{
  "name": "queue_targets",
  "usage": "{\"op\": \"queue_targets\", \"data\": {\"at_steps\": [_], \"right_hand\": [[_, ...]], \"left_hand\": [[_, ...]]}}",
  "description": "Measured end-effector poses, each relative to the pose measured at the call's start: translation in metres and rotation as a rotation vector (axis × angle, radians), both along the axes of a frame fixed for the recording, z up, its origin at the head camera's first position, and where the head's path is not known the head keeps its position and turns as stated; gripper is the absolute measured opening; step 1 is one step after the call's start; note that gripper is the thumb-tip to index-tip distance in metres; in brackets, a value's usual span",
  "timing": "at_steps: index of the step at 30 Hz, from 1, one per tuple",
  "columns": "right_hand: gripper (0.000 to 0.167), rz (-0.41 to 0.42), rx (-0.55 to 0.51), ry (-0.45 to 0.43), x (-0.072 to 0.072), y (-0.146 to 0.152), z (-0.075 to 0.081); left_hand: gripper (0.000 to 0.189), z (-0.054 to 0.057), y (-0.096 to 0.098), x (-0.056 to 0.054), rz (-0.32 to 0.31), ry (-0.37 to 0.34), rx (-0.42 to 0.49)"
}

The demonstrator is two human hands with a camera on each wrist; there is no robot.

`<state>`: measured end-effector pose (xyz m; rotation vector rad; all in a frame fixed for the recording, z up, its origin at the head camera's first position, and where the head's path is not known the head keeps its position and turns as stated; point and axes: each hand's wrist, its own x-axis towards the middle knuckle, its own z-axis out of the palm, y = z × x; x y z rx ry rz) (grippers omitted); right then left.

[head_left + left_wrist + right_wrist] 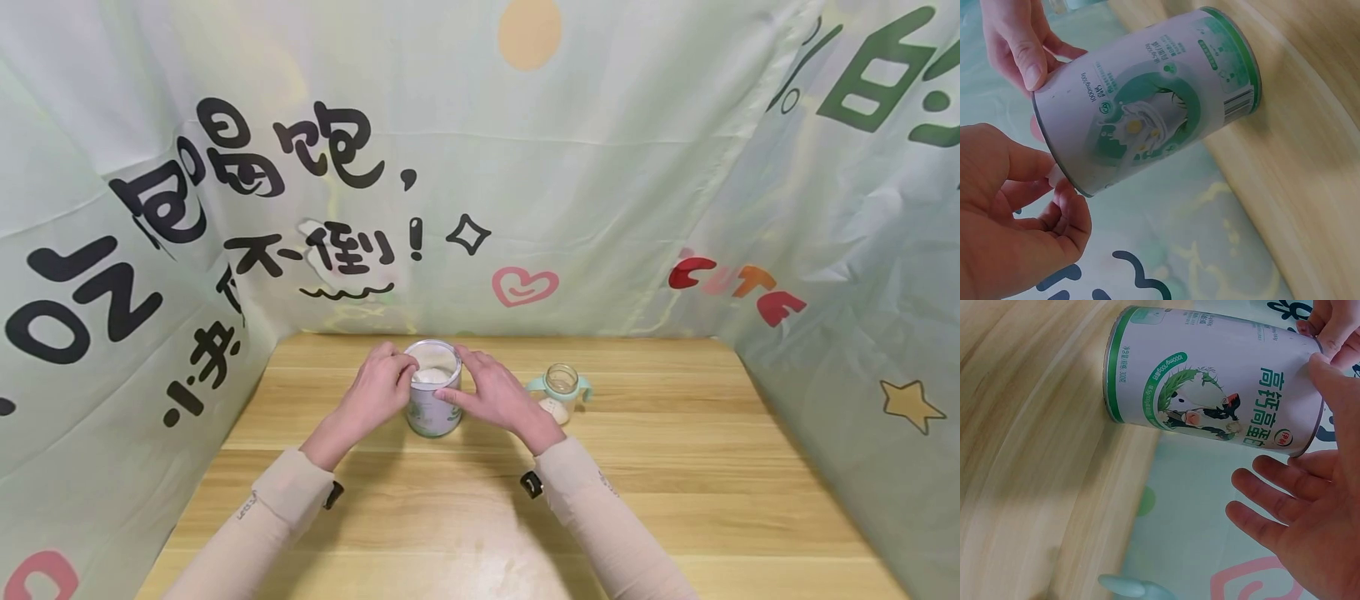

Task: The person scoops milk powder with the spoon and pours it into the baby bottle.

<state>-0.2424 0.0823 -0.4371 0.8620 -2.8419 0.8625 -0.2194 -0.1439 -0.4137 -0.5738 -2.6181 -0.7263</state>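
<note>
A white and green milk powder can (433,408) stands upright on the wooden table, its top uncovered and pale powder inside. At the left of its rim, my left hand (381,383) pinches a small pale piece (1055,176) between thumb and fingers; whether it is a seal's edge or a scoop handle I cannot tell. My right hand (491,392) holds the can at the upper right side, thumb near the rim and forefinger at the far side. In the right wrist view the other fingers (1272,490) spread away from the can.
A baby bottle (561,379) with mint handles, lidless, stands right of the can, behind my right hand. Something pale and rounded (553,410) shows at its front. Printed cloth walls (600,208) enclose the wooden table (465,517) at back and sides.
</note>
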Motion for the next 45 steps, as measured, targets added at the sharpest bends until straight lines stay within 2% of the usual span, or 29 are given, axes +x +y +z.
{"op": "queue_targets", "data": {"at_steps": [7, 18, 26, 31, 36, 45], "right_hand": [[0.09, 0.002, -0.006, 0.007, 0.001, 0.0, -0.001], [0.09, 0.003, 0.001, 0.018, 0.0, 0.0, 0.0], [0.09, -0.003, 0.006, 0.01, 0.0, 0.0, 0.0], [0.09, 0.002, -0.001, 0.016, 0.0, 0.0, -0.001], [0.089, 0.0, -0.003, 0.022, 0.0, 0.0, -0.002], [0.089, -0.001, -0.007, 0.016, -0.001, 0.0, -0.002]], "left_hand": [[0.011, 0.0, 0.002, 0.0, 0.016, -0.055, 0.036], [0.014, 0.002, 0.0, -0.002, 0.008, -0.096, 0.085], [0.013, 0.0, 0.0, -0.001, 0.019, -0.059, 0.095], [0.015, -0.003, -0.002, -0.001, 0.056, -0.046, 0.151], [0.018, -0.002, -0.007, -0.005, 0.1, -0.125, 0.28], [0.025, 0.0, -0.016, -0.011, 0.217, -0.293, 0.468]]}}
